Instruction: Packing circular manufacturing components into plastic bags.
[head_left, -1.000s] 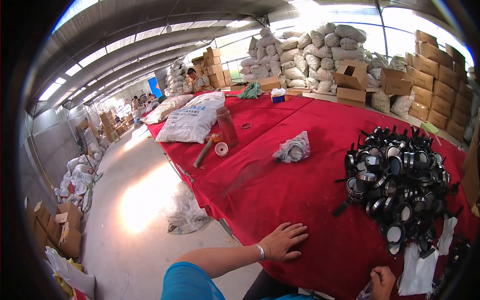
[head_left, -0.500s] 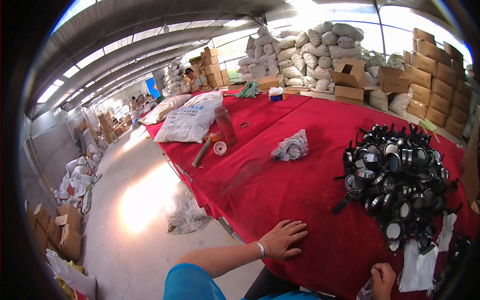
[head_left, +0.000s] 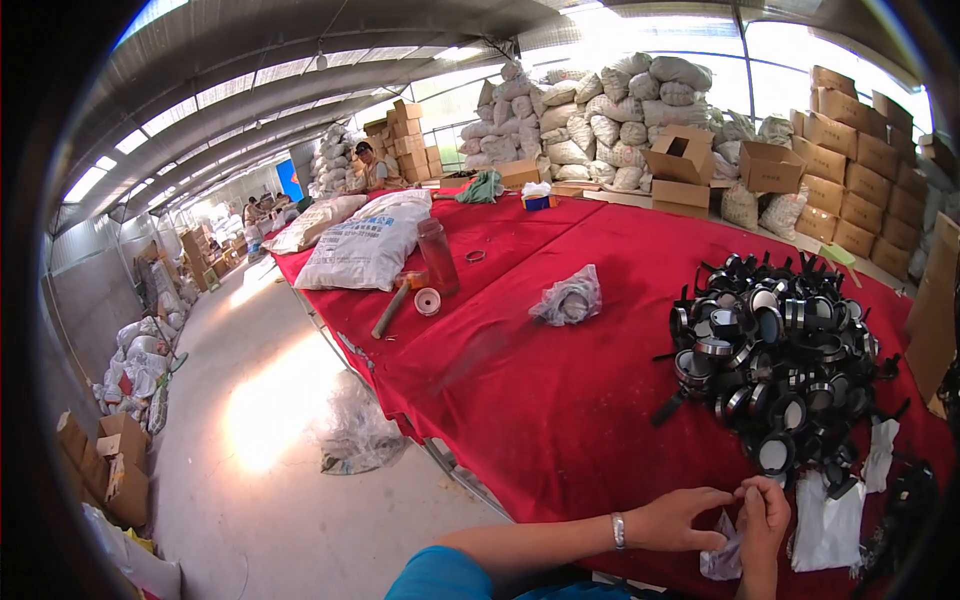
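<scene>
Low at the front of the red-covered table, my right hand (head_left: 765, 520) is closed, fingertips pinched at a small clear plastic bag (head_left: 722, 552) that hangs between my hands. My left hand (head_left: 680, 518) reaches in from the left, thumb and fingers apart, its fingertips close to the right hand's and its thumb beside the bag. Just beyond them lies a heap of round silver-rimmed pieces with black straps (head_left: 775, 355), looking like wristwatches. Flat white bags (head_left: 828, 520) lie right of my right hand. Farther off, a similar round piece sits inside a clear bag (head_left: 570, 297).
On the red cloth (head_left: 520, 400) stand a reddish bottle (head_left: 437, 257), a hammer (head_left: 392, 308), a tape roll (head_left: 427, 301) and a full white sack (head_left: 365, 245). A co-worker (head_left: 372, 170) is at the far end. Stacked sacks (head_left: 600, 120) and cartons (head_left: 840, 150) line the back.
My left hand has lifted off the cloth and moved right to meet my right hand. The right hand has risen slightly, and the bag shows more. The view has shifted slightly.
</scene>
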